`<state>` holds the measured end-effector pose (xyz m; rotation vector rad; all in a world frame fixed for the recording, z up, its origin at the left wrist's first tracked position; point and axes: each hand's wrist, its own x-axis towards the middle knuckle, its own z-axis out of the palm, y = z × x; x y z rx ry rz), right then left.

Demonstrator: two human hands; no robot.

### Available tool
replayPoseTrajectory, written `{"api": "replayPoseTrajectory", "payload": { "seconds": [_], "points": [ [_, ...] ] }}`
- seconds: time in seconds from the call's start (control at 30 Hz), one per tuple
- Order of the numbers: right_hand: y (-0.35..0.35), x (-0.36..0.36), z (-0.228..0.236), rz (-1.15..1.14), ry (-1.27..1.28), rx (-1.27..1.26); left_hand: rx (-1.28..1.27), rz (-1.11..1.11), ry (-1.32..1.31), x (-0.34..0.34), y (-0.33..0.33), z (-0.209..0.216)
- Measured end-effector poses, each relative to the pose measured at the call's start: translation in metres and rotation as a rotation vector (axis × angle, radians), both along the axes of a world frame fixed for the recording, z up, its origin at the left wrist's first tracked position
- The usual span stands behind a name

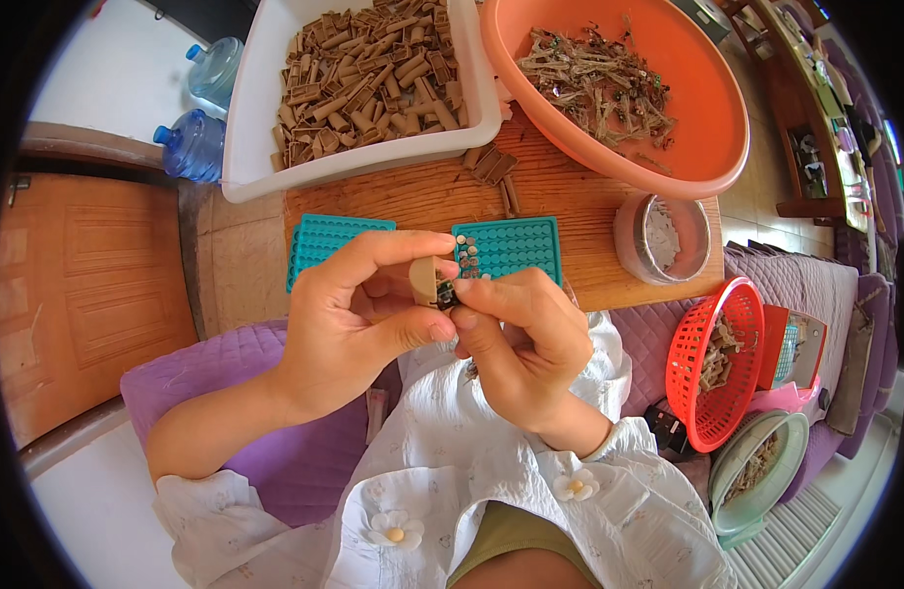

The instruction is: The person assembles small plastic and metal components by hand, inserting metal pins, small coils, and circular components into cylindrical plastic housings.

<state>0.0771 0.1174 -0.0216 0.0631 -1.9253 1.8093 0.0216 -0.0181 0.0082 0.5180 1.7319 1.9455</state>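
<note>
My left hand (324,324) is closed around a tan plastic casing (424,281), held between thumb and fingers above my lap at the table's near edge. From the right, my right hand (530,339) pinches a small dark electronic part (446,294) against the casing's side. Whether that part is inside the casing or only touching it, I cannot tell. Just beyond my fingers lies a teal tray with rows of slots (520,243), with several small round metallic discs (469,257) at its left side. Another teal tray (324,239) is partly hidden behind my left hand.
On the wooden table (570,221) stand a white tub (238,147) of tan casings, an orange basin (712,118) of tangled wired parts and a round container (629,240). A few loose casings (491,165) lie between them. At right are a red basket (687,378) and a pale green basket (794,452).
</note>
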Motion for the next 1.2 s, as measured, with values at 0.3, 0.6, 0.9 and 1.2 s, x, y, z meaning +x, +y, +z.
{"api": "replayPoseTrajectory", "payload": {
  "seconds": [0.3,0.6,0.9,1.2],
  "points": [
    [-0.001,-0.006,-0.013,0.031,0.13,0.231,-0.016,0.052,-0.235,-0.007,-0.001,-0.006],
    [-0.004,-0.013,-0.02,0.073,0.043,0.277,0.035,0.098,-0.527,-0.01,0.004,-0.002],
    [-0.015,-0.018,-0.025,0.031,0.129,0.185,-0.02,0.019,-0.322,-0.016,0.001,0.001],
    [-0.009,-0.02,-0.03,0.041,0.138,0.197,-0.102,0.052,-0.225,-0.015,0.002,-0.001]
  ]
}}
